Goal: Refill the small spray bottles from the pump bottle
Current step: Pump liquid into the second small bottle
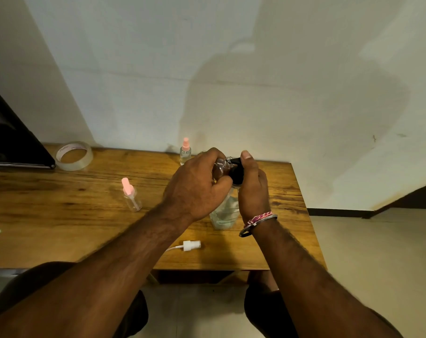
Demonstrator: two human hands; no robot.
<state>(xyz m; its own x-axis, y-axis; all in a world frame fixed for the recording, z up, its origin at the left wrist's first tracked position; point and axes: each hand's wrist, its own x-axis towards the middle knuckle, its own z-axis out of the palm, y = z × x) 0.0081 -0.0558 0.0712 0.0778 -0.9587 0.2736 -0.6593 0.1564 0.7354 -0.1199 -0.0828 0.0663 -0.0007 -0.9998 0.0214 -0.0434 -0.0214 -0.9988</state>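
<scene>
Hands (pixel 221 184) around clear, black-topped pump bottle (pixel 225 213).

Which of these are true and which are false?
1. The left hand holds a small clear bottle tipped at the black pump. True.
2. Two pink-topped spray bottles stand on the table. True.
3. The white sprayer top is screwed onto a bottle. False: it lies loose on the table.
4. The tape roll is in the right hand. False: it rests on the table's far left; the right hand grips the pump bottle.
</scene>
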